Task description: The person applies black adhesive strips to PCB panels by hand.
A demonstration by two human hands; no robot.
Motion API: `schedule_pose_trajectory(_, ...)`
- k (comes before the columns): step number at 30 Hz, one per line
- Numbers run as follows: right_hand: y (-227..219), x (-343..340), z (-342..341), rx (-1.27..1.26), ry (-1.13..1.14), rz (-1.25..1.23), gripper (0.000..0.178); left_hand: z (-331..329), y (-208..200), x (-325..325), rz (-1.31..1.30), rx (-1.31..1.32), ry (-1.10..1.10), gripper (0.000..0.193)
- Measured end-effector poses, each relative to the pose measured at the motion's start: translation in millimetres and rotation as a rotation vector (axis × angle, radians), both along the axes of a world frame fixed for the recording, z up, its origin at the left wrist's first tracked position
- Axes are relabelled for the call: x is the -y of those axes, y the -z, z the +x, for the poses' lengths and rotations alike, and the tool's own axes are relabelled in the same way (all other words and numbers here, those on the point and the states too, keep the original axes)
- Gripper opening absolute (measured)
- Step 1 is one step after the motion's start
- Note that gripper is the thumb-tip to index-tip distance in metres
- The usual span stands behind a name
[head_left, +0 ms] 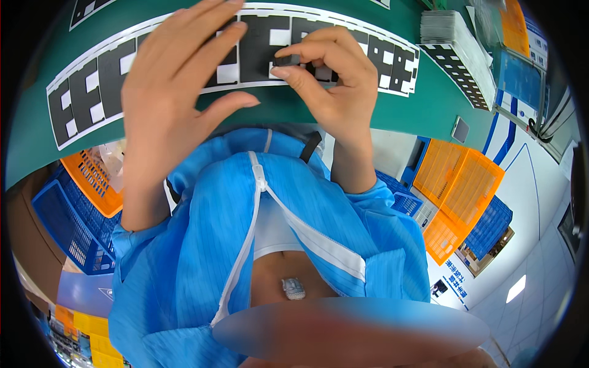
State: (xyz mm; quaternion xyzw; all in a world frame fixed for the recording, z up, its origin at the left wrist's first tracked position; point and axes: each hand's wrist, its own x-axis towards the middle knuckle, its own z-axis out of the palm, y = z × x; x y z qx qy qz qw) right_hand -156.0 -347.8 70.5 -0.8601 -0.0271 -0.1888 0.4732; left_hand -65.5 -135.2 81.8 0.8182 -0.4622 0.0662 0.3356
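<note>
The wearer's jacket (202, 245) is bright blue, its cloth marked with fine lines. A white zip (257, 164) with a white pull (262, 184) divides into two white-edged sides, exposing a white undershirt (276, 228). A pale, carved-looking pendant (293, 288) lies at the chest. The blue sleeves (375, 195) end on the forearms; left hand (165, 92) and right hand (343, 86) are bare.
</note>
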Motion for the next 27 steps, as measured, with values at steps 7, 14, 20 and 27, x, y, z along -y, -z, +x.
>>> schedule_pose_trajectory(7, 9.1, -12.4, 9.6, 0.037, -0.046, -0.18, 0.02, 6.4, 15.7, -21.3, 0.047, 0.02, -0.064, 0.069)
schedule_pose_trajectory(14, -0.9, -13.2, 8.7, -0.067, -0.037, -0.036, 0.019, 8.0, 18.6, -22.6, 0.003, 0.01, -0.058, 0.066)
schedule_pose_trajectory(20, -11.5, -7.3, 22.5, -0.022, 0.017, 0.049, 0.017, 7.0, 20.7, -22.8, 0.004, 0.022, -0.072, 0.066)
schedule_pose_trajectory(27, 5.9, -8.6, 32.6, -0.015, 0.019, -0.037, 0.014, 6.2, 17.7, -19.2, -0.014, -0.02, -0.075, 0.066)
